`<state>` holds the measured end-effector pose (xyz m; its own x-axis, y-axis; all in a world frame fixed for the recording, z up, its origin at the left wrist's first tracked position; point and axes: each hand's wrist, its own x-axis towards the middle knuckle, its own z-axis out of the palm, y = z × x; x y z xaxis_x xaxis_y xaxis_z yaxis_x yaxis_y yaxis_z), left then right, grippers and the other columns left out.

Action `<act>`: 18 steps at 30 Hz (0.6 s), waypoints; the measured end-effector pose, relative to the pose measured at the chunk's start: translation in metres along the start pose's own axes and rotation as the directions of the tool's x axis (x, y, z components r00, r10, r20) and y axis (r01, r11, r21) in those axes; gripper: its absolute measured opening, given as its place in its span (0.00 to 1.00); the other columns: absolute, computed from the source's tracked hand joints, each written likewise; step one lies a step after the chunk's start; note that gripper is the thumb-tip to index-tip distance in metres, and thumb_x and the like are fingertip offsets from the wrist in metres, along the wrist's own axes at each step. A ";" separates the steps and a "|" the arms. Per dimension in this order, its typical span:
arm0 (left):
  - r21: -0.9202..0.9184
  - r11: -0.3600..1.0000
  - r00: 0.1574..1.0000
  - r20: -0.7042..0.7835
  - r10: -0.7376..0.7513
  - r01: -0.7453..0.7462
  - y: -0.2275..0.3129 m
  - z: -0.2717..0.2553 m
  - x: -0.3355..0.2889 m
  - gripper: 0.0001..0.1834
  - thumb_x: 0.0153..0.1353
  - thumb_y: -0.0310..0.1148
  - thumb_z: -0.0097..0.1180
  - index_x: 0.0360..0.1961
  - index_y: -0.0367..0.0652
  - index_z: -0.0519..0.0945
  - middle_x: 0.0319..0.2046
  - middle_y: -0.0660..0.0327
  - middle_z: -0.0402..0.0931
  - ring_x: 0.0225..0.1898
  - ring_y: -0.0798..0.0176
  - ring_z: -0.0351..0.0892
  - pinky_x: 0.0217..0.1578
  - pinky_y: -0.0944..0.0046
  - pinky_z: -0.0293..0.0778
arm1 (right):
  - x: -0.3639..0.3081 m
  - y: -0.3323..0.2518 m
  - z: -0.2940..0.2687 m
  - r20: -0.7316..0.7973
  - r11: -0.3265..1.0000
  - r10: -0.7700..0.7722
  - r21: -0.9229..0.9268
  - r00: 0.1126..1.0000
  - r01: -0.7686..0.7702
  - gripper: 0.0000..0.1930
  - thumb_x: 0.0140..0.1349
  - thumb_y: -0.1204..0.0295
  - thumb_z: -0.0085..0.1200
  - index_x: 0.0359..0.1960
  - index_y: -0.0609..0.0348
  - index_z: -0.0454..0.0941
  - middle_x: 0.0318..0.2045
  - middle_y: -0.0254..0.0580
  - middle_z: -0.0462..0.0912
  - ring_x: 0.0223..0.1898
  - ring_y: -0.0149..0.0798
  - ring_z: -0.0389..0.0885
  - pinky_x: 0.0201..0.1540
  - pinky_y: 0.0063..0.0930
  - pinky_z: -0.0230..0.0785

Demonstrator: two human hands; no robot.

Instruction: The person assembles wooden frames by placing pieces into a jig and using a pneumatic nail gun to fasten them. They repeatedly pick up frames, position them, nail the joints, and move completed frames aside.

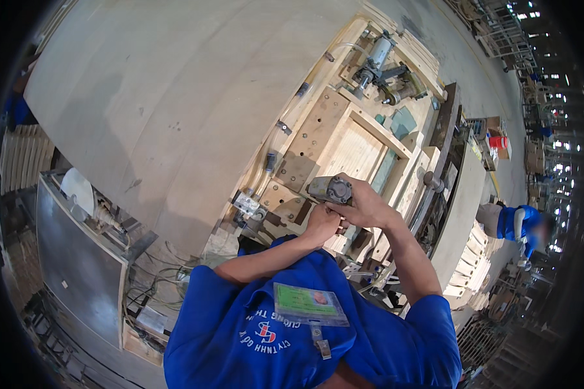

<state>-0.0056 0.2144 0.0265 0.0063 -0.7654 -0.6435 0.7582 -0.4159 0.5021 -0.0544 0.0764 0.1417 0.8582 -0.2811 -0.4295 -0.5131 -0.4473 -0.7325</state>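
Observation:
My right hand (368, 206) grips a grey air nail gun (328, 188) with a round bolted cap, held in front of my chest above a wooden jig (317, 126). Just below the gun, my left hand (322, 225) is closed, its fingers curled near the tool's underside. Whatever sits in those fingers, if anything, is hidden from view. Pale wooden strips form a rectangular frame (377, 137) on the jig, right beyond both hands. A metal clamp block (245, 203) is fixed at the jig's near left corner.
Silver air cylinders (377, 54) stand at the jig's far end. A large tan board (175, 97) spreads along the left, with a dark-topped cabinet (78, 249) and hoses nearer me. Someone in blue (518, 223) bends at the right, near pale wooden parts (468, 262).

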 end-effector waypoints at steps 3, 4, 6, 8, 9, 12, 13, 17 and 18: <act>0.075 0.995 0.998 0.018 0.059 -0.061 -0.001 -0.003 0.001 0.12 0.76 0.23 0.48 0.51 0.30 0.82 0.41 0.55 0.86 0.38 0.62 0.87 0.32 0.61 0.84 | 0.006 -0.005 0.003 0.021 0.999 0.033 -0.033 0.999 -0.033 0.23 0.63 0.72 0.69 0.57 0.62 0.76 0.42 0.57 0.88 0.46 0.57 0.89 0.52 0.44 0.79; 0.140 0.988 0.998 0.018 0.064 -0.066 0.000 -0.005 0.002 0.12 0.75 0.23 0.48 0.52 0.30 0.82 0.43 0.54 0.86 0.39 0.62 0.87 0.32 0.61 0.84 | 0.006 -0.009 0.002 0.046 0.996 0.082 -0.041 0.996 -0.081 0.22 0.63 0.72 0.69 0.57 0.61 0.76 0.43 0.58 0.88 0.48 0.58 0.89 0.53 0.45 0.79; 0.192 0.979 0.998 0.029 0.063 -0.068 -0.002 -0.007 0.003 0.13 0.76 0.23 0.47 0.53 0.31 0.82 0.45 0.54 0.86 0.42 0.62 0.87 0.33 0.61 0.85 | 0.007 -0.013 0.003 0.066 0.993 0.103 -0.061 0.992 -0.099 0.22 0.63 0.71 0.69 0.56 0.61 0.76 0.42 0.58 0.88 0.48 0.59 0.89 0.52 0.45 0.79; 0.167 0.984 0.997 0.046 0.058 -0.065 -0.002 -0.007 0.005 0.14 0.77 0.24 0.46 0.54 0.32 0.82 0.47 0.54 0.86 0.44 0.61 0.87 0.33 0.61 0.85 | 0.006 -0.006 0.005 0.058 0.996 0.041 -0.082 0.997 -0.037 0.21 0.66 0.70 0.68 0.56 0.60 0.74 0.40 0.56 0.89 0.45 0.57 0.89 0.49 0.44 0.79; 0.188 0.981 0.998 0.043 0.050 -0.057 -0.001 -0.007 0.005 0.14 0.77 0.25 0.46 0.54 0.32 0.82 0.48 0.54 0.86 0.44 0.60 0.87 0.33 0.60 0.85 | 0.005 -0.005 0.006 0.046 0.995 0.040 -0.092 0.998 -0.036 0.21 0.66 0.70 0.68 0.56 0.60 0.74 0.40 0.56 0.89 0.45 0.57 0.90 0.49 0.44 0.79; 0.215 0.976 0.999 0.029 0.038 -0.043 -0.003 -0.009 0.005 0.15 0.78 0.27 0.45 0.55 0.32 0.82 0.50 0.53 0.86 0.46 0.59 0.88 0.33 0.60 0.86 | 0.003 -0.007 0.011 0.020 0.991 0.080 -0.107 0.997 -0.078 0.21 0.66 0.69 0.68 0.57 0.60 0.74 0.40 0.57 0.89 0.46 0.57 0.90 0.49 0.43 0.79; 0.197 0.979 0.999 0.024 0.040 -0.044 -0.005 -0.009 0.005 0.15 0.79 0.28 0.45 0.56 0.32 0.82 0.50 0.53 0.86 0.46 0.59 0.88 0.33 0.60 0.86 | 0.002 -0.010 0.012 0.021 0.987 0.123 -0.105 0.992 -0.121 0.22 0.66 0.69 0.68 0.57 0.60 0.74 0.41 0.57 0.88 0.46 0.57 0.90 0.49 0.43 0.79; 0.071 0.994 0.995 -0.050 0.085 -0.081 -0.006 -0.004 -0.003 0.10 0.74 0.27 0.53 0.42 0.33 0.86 0.29 0.56 0.84 0.26 0.63 0.82 0.26 0.60 0.77 | -0.011 -0.016 0.016 -0.058 0.989 0.141 -0.045 0.988 -0.143 0.22 0.64 0.70 0.67 0.59 0.58 0.76 0.45 0.61 0.88 0.51 0.63 0.87 0.54 0.46 0.79; 0.191 0.969 0.987 -0.018 0.161 -0.155 -0.006 -0.005 -0.007 0.10 0.74 0.28 0.54 0.44 0.34 0.86 0.30 0.55 0.85 0.28 0.61 0.84 0.30 0.58 0.78 | -0.018 -0.018 0.016 -0.126 0.986 0.165 -0.002 0.978 -0.166 0.23 0.65 0.70 0.67 0.60 0.59 0.76 0.47 0.60 0.88 0.52 0.61 0.88 0.55 0.45 0.79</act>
<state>-0.0072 0.2250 0.0250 0.1404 -0.8135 -0.5643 0.6094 -0.3782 0.6968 -0.0608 0.1029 0.1544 0.7533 -0.4558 -0.4740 -0.6487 -0.3964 -0.6497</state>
